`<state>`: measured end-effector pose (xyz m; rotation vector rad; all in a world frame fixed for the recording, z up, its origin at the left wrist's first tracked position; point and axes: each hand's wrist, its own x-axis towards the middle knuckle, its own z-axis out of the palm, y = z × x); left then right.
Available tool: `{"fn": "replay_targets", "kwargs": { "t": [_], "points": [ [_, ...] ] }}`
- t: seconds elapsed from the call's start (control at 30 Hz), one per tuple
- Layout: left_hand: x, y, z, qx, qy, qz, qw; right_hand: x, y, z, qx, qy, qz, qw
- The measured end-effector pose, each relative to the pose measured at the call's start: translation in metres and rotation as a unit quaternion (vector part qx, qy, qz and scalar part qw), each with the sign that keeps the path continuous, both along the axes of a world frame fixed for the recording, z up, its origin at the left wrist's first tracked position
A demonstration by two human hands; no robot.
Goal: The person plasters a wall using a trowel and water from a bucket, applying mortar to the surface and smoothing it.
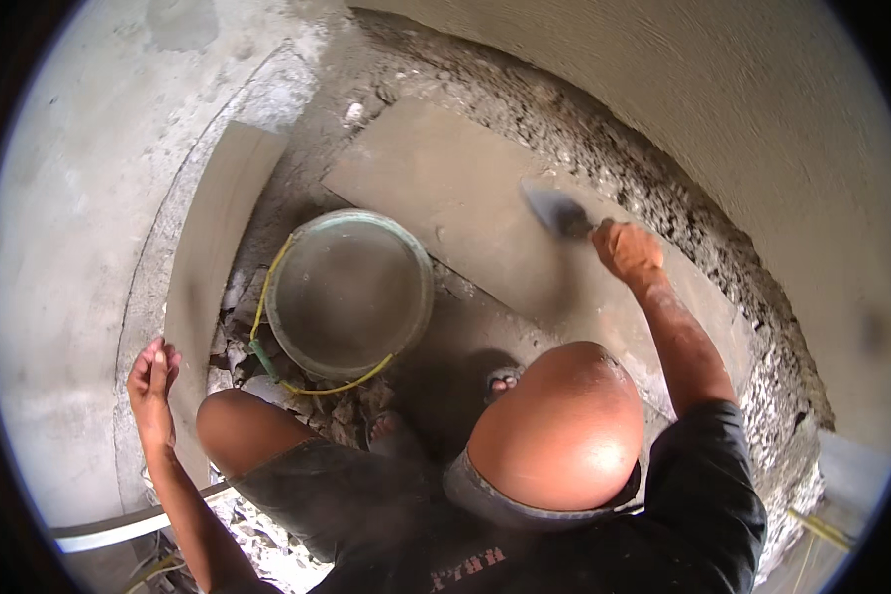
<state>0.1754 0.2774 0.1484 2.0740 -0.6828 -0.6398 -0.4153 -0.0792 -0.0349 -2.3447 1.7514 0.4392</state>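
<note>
I am squatting, both bare knees in view. My right hand (627, 249) grips the handle of a pointed trowel (556, 210), whose blade rests on a grey floor tile (445, 193) lying flat by the wall. My left hand (152, 376) is raised at the lower left, fingers loosely bunched, touching the edge of a long tile (213, 228) that leans against the plastered surface there. Between my knees and the flat tile stands a round bucket (349, 293) with a yellow handle, filled with grey water or slurry.
A rough band of mortar and rubble (653, 188) runs along the foot of the plastered wall (742, 109). Broken debris lies under the bucket. My sandalled feet (500, 381) stand on the wet floor. A pale pipe (119, 530) crosses the lower left.
</note>
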Motion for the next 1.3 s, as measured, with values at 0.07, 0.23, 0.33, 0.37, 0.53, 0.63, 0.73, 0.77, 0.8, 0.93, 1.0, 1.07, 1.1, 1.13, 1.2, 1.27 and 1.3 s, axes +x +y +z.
{"fn": "replay_targets", "kwargs": {
  "t": [0.07,0.23,0.33,0.37,0.53,0.63,0.73,0.77,0.8,0.93,1.0,1.07,1.1,1.13,1.2,1.27,1.3],
  "points": [
    [-0.001,0.037,0.008,-0.014,-0.032,0.043,0.998,0.034,0.01,0.022,0.09,0.036,0.084,0.992],
    [-0.019,0.085,0.021,-0.032,-0.058,0.098,0.993,0.103,0.016,0.011,0.128,-0.017,0.221,0.967],
    [-0.024,0.102,0.015,-0.054,-0.048,0.114,0.991,0.124,-0.034,-0.011,0.07,-0.016,0.124,0.99],
    [-0.027,0.11,0.017,-0.052,-0.05,0.127,0.989,0.126,-0.041,-0.021,0.028,-0.066,0.172,0.982],
    [-0.037,0.153,0.025,-0.032,-0.052,0.161,0.985,0.175,-0.037,-0.025,0.116,-0.013,0.267,0.957],
    [-0.036,0.155,0.016,-0.039,-0.029,0.186,0.981,0.172,-0.088,-0.025,0.064,-0.083,-0.028,0.994],
    [-0.035,0.155,0.01,-0.039,-0.018,0.179,0.983,0.186,-0.067,0.009,0.119,-0.094,-0.002,0.988],
    [-0.032,0.158,0.005,-0.041,-0.013,0.174,0.984,0.191,-0.05,0.003,0.131,-0.094,0.008,0.987],
    [-0.029,0.16,0.002,-0.032,-0.009,0.182,0.983,0.186,-0.032,-0.001,0.143,-0.087,0.012,0.986],
    [0.0,0.171,-0.021,-0.039,0.017,0.131,0.99,0.084,-0.012,-0.012,0.12,-0.075,-0.136,0.981],
    [0.01,0.173,-0.019,-0.024,0.016,0.127,0.992,0.014,0.009,-0.008,0.091,-0.084,-0.247,0.961],
    [0.031,0.182,-0.025,0.031,0.01,0.048,0.998,-0.055,0.046,0.019,0.035,-0.081,-0.289,0.953],
    [0.024,0.162,-0.024,0.085,-0.038,0.039,0.995,-0.111,0.064,0.008,-0.017,-0.076,-0.305,0.949],
    [0.028,0.15,-0.034,0.081,-0.028,0.026,0.996,-0.155,0.08,-0.006,-0.069,-0.069,-0.318,0.943],
    [0.04,0.129,-0.047,-0.074,0.049,0.083,0.993,-0.194,0.111,-0.01,-0.088,-0.037,-0.323,0.942],
    [0.041,0.1,-0.048,-0.079,0.039,0.088,0.992,-0.171,0.128,0.015,-0.067,-0.036,-0.297,0.952],
    [0.036,0.072,-0.051,-0.084,0.024,0.067,0.994,-0.154,0.14,0.028,-0.021,-0.028,-0.278,0.96]
  ]
}}
